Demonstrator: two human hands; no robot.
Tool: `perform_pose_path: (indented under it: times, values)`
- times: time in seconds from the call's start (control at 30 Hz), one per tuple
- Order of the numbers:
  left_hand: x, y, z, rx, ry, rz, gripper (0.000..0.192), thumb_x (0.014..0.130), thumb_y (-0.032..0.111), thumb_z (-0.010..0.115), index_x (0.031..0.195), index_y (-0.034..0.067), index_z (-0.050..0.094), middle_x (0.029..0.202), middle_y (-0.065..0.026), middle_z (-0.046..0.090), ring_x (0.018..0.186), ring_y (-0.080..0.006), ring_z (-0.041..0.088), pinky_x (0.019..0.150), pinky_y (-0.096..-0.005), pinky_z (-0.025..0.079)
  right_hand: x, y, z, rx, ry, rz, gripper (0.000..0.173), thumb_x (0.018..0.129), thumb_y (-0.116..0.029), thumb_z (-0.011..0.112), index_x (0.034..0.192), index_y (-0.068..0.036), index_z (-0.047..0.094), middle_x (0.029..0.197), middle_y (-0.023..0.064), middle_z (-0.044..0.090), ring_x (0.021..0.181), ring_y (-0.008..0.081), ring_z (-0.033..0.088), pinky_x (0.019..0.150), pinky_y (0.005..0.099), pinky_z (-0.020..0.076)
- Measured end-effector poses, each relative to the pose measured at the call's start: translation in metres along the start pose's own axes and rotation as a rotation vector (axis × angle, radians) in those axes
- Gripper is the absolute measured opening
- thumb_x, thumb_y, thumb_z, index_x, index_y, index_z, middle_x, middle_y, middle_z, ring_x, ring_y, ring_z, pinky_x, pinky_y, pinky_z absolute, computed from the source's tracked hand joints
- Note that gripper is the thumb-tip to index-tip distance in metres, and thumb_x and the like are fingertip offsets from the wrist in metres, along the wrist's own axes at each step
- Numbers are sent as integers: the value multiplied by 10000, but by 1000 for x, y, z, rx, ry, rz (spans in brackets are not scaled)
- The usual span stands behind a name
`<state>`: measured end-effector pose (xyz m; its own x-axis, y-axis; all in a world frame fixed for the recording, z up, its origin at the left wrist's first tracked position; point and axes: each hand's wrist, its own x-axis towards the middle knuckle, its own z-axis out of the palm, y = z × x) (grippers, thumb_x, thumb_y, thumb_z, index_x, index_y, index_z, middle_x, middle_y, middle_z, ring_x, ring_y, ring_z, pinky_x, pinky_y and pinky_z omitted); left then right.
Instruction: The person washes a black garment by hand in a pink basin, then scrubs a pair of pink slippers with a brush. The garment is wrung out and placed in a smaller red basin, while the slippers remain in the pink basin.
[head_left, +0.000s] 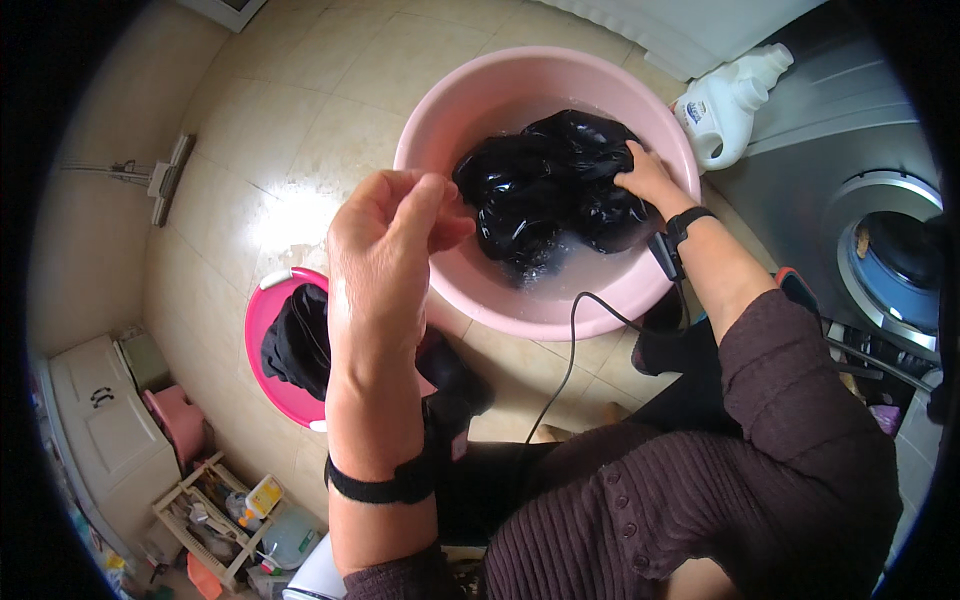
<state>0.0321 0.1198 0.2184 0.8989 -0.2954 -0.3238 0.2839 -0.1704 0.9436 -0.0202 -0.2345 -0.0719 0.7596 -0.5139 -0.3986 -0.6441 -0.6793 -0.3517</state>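
A large pink plastic basin (457, 97) stands on the floor in front of me, with cloudy water and a soaked black garment (525, 180) in it. My right hand (646, 174) rests on the garment's right edge near the basin's wall; its fingertips are partly hidden, so its hold is unclear. Raised close to the camera, my left hand (397, 217) is in front of the basin's left rim, fingers curled; no object shows in it. Beside my left forearm, a smaller bright pink basin (255, 337) holds black cloth (296, 337), partly hidden by that arm.
White detergent bottles (720, 112) stand right of the large basin, near a front-loading washing machine (810, 150). A black cable (574, 322) hangs from my right wrist across the basin's near rim. A floor squeegee (172, 180) is at the left. A wooden rack (217, 517) with bottles is lower left.
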Motion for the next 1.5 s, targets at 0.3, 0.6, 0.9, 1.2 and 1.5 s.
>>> perform_pose_path:
  times: [0.3, 0.6, 0.9, 1.2, 1.5]
  values:
    - [11, -3, 10, 30, -6, -68, 225, 980, 164, 543, 1039, -42, 613, 1008, -125, 672, 755, -150, 635, 761, -290, 521, -49, -29, 84, -438, -482, -160, 746, 882, -65, 543, 1544, -92, 200, 1395, 374, 340, 1225, 521, 487, 1029, 505, 435]
    - [19, -1, 9, 30, 3, -90, 221, 976, 160, 546, 1045, -39, 614, 1009, -133, 682, 743, -138, 633, 751, -281, 515, -21, -26, 62, -501, -289, -316, 279, 969, -113, 445, 1165, -33, 626, 1182, 228, 624, 1084, 377, 624, 919, 459, 512]
    - [14, 4, 8, -36, 19, -51, 227, 959, 155, 574, 1005, -61, 626, 919, -120, 678, 740, -142, 644, 760, -280, 519, -14, -17, 65, -469, -430, -287, 243, 950, -73, 437, 1100, -32, 624, 1180, 226, 639, 1111, 386, 619, 914, 477, 513]
    - [5, 2, 7, 17, -19, -17, 233, 968, 166, 564, 1025, -51, 627, 989, -138, 676, 759, -161, 647, 761, -299, 532, -51, -16, 67, -512, -642, -279, 276, 876, -16, 566, 1133, -47, 663, 1149, 231, 655, 1082, 401, 631, 909, 461, 524]
    - [-6, 5, 5, 56, -6, 23, 259, 939, 187, 602, 1035, -52, 630, 971, -127, 675, 765, -180, 662, 778, -305, 546, -30, -43, -58, -261, -41, -296, 276, 824, -105, 571, 1065, -154, 695, 1058, 161, 692, 1021, 354, 652, 848, 468, 512]
